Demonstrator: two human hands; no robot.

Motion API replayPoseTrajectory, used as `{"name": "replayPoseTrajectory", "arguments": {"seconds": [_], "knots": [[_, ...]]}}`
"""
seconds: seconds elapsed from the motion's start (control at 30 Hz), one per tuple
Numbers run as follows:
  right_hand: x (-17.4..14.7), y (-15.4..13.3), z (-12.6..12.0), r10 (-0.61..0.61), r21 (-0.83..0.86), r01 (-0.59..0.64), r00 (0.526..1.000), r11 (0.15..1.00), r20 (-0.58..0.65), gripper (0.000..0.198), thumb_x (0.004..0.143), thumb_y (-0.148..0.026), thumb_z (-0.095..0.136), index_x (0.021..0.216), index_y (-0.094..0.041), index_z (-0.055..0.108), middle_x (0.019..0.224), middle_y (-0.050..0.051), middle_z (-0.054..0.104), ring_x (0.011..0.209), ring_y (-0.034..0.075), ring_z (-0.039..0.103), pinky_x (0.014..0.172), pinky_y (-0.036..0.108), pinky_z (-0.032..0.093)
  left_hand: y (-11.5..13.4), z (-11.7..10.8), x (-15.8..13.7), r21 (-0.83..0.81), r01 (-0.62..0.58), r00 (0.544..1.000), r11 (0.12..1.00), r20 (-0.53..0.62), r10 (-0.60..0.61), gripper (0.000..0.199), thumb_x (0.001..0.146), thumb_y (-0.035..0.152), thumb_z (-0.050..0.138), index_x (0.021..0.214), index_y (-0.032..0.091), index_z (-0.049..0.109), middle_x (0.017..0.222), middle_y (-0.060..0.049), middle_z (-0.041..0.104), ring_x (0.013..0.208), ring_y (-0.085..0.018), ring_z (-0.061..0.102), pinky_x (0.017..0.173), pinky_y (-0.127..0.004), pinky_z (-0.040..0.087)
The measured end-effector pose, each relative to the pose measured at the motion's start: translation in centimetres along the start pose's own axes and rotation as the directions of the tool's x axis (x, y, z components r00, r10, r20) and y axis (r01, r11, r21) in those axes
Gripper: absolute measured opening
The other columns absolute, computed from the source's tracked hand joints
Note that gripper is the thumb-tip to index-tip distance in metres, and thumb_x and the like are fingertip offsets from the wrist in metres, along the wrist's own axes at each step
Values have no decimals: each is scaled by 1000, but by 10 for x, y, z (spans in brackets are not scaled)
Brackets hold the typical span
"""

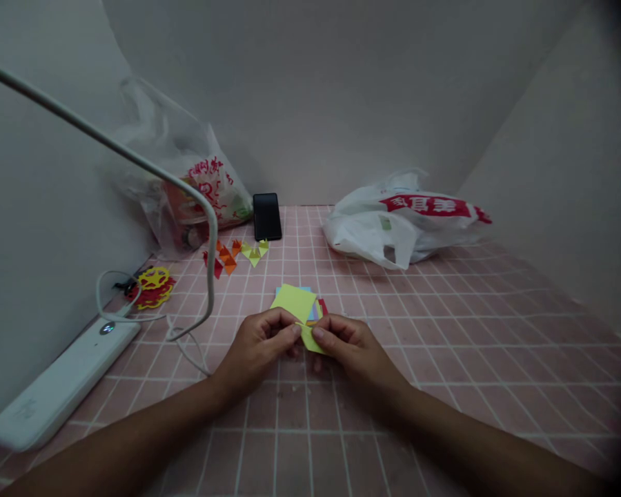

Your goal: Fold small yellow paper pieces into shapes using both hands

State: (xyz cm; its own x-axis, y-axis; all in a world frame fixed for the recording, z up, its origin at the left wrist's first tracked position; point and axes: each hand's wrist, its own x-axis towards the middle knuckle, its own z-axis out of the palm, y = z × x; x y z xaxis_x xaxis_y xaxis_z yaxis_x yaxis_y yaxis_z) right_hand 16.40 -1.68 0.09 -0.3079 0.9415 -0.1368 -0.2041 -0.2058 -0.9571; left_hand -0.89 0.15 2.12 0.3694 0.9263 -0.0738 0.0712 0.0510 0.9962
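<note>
Between my two hands is a small folded piece of yellow paper (312,341), held just above the pink table. My left hand (263,345) pinches its left end between thumb and fingers. On the other side, my right hand (349,345) grips the right part, thumb on top. Directly beyond my fingertips lies a stack of coloured paper squares, with a yellow square (294,301) on top and blue, purple and red edges showing. Farther off to the left sit several folded paper pieces: red, orange (228,259) and pale yellow (254,253).
A clear plastic bag (222,172) and a black phone (267,216) are at the back left. A white plastic bag (393,224) lies at the back right. A white power strip (67,386), a pale cable (211,262) and yellow-and-red cutouts (154,288) are on the left.
</note>
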Motion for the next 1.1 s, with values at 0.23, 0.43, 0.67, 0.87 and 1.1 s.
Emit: {"name": "replayPoseTrajectory", "arguments": {"seconds": [0.23, 0.43, 0.67, 0.87, 1.1], "knots": [[1, 2, -2, -4, 14, 4, 1000, 1000, 8, 28, 84, -42, 64, 72, -17, 60, 58, 0, 61, 53, 12, 53, 58, 26, 37, -2, 1, 1, -10, 15, 1000, 1000, -23, -15, 14, 77, 28, 64, 80, 15, 62, 62, 2, 60, 58, -12, 57, 61, -25, 46], [1, 0, -1, -39, -70, 39, 999, 997, 4, 30, 85, -44, 62, 72, -17, 60, 58, 0, 61, 55, 12, 53, 57, 26, 37, -3, 2, 2, -12, 8, 999, 1000, -42, -9, 14, 75, 28, 65, 80, 16, 60, 61, 2, 61, 56, -12, 57, 58, -26, 46], [1, 1, -1, -23, -65, 24, 1000, 998, 12, 29, 85, -43, 63, 73, -17, 58, 60, -1, 59, 55, 11, 52, 57, 26, 38, -1, 1, 0, 15, 4, 999, 1000, -32, -3, 13, 80, 29, 61, 80, 15, 60, 60, 2, 62, 56, -12, 57, 59, -25, 47], [0, -2, 1, 2, -47, -2, 1000, 999, -12, 27, 81, -42, 68, 74, -17, 60, 64, -1, 58, 55, 10, 51, 55, 24, 37, 0, 1, -1, 35, 6, 1000, 999, -14, -6, 14, 81, 29, 61, 79, 15, 63, 62, 1, 63, 58, -13, 58, 60, -26, 47], [0, -4, 3, 16, -42, -17, 1000, 999, -8, 29, 78, -44, 69, 72, -17, 59, 65, -1, 56, 54, 10, 49, 53, 24, 38, 1, 1, -2, 74, -9, 1000, 997, -1, 9, 15, 84, 28, 59, 81, 14, 64, 64, 0, 62, 60, -13, 58, 61, -25, 46]]}}
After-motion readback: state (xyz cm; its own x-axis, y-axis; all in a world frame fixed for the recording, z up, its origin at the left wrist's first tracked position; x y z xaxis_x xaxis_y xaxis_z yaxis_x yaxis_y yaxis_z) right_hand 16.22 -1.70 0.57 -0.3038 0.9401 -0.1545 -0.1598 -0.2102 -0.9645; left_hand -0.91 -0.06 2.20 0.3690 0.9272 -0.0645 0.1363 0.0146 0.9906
